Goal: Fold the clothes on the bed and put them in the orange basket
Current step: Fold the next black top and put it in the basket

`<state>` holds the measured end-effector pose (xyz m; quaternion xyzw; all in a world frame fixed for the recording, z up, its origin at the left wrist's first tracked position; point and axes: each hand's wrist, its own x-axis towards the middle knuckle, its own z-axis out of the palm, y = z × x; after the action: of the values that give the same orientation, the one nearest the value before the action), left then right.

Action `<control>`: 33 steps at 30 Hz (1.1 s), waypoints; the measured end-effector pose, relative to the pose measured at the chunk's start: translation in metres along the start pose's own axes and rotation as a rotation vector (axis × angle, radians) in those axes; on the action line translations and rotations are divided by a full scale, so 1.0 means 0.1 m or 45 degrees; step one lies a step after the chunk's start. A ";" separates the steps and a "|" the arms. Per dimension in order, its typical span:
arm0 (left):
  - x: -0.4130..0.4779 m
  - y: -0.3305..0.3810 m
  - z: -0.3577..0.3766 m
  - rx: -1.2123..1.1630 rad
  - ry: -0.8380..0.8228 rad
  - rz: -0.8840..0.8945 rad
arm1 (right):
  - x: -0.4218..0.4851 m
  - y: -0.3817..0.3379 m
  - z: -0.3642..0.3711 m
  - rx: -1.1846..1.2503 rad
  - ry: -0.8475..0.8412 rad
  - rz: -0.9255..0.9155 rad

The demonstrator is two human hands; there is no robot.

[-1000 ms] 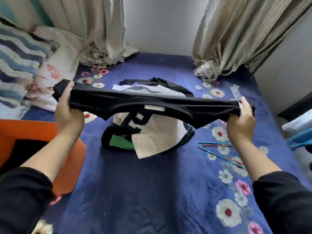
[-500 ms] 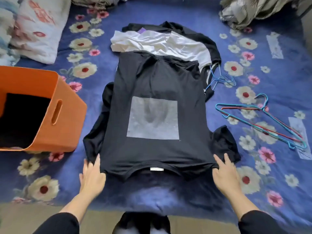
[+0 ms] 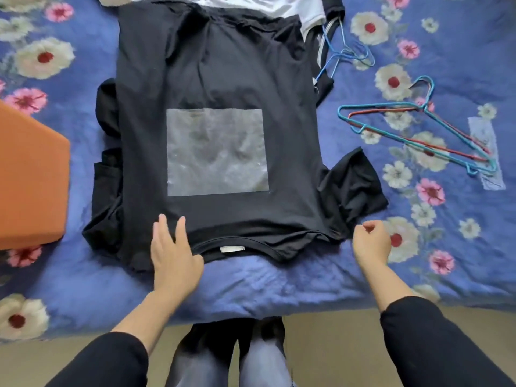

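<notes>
- The black T-shirt (image 3: 217, 79) lies spread flat on the bed (image 3: 251, 283), collar toward us, just right of the orange basket (image 3: 33, 177).
- Our left hand (image 3: 174, 255) rests flat, fingers straight, on its shoulder beside the collar.
- Our right hand (image 3: 371, 244) is curled at the other shoulder; we cannot tell whether it pinches cloth.

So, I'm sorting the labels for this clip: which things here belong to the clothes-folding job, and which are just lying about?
Part of the job:
- black T-shirt, laid flat on the bed
- white garment beyond it
- orange basket at the left

Just lying about:
- teal and red hangers
- blue hanger
- floral bedsheet
</notes>
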<state>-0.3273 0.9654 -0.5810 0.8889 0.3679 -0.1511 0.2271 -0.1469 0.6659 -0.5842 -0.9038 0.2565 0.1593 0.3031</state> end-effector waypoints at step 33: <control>-0.14 1.86 1.09 0.283 -0.676 0.730 | 0.61 -0.44 -0.13 0.535 0.072 -0.558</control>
<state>-0.2137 0.7849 -0.6129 0.9047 0.0149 -0.3448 0.2498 -0.0703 0.6658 -0.5811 -0.8593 0.0912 0.0083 0.5033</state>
